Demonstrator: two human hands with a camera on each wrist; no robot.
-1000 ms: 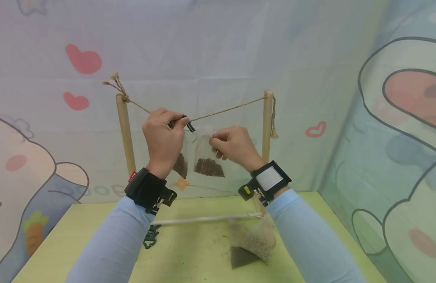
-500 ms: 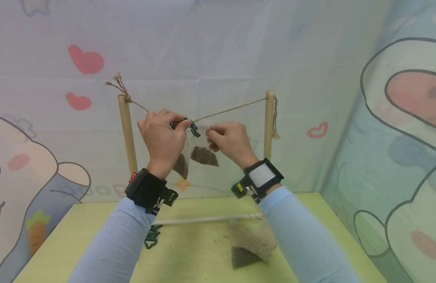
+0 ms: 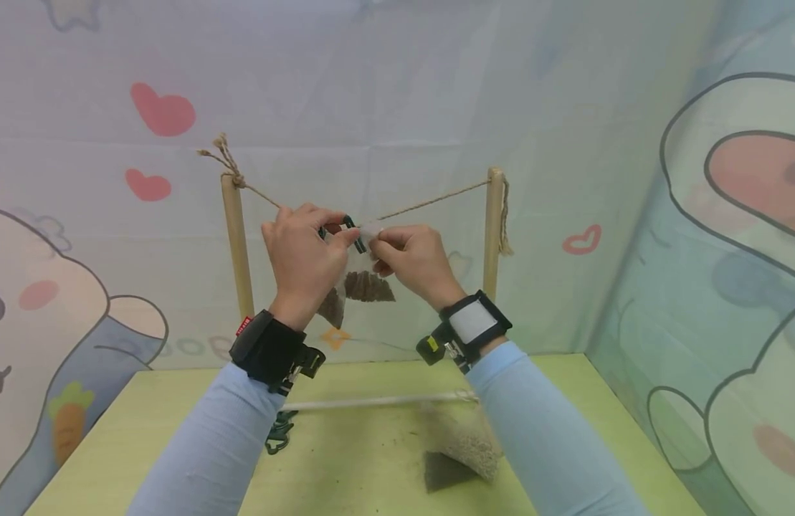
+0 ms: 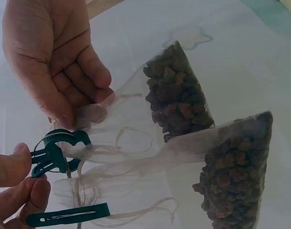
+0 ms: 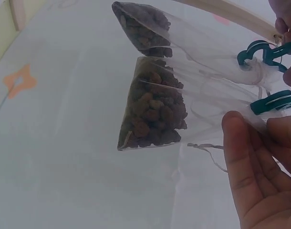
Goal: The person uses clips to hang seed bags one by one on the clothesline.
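Observation:
My left hand (image 3: 302, 254) pinches a green clip (image 4: 57, 151) at the sagging rope (image 3: 432, 202). Between the thumb and fingers of my right hand (image 3: 415, 259) is the gathered top of a sheer drawstring bag, its lower end filled with brown stones (image 4: 176, 93). That bag top lies against the clip; whether the clip's jaws grip it I cannot tell. Beside it, a second sheer bag of brown stones (image 4: 237, 167) hangs on the rope by another green clip (image 4: 69, 214). In the head view my left hand partly covers this second bag.
Two wooden posts (image 3: 237, 244) carry the rope, with a pale bar (image 3: 378, 401) low between them. Several green clips (image 3: 279, 432) lie on the yellow-green table (image 3: 345, 473) at left. Filled sheer bags (image 3: 464, 451) lie at right. A printed cloth (image 3: 384, 86) hangs behind.
My right hand has moved up and left, bringing its bag to the clip at the rope. The left hand stays at the rope, still holding the clip.

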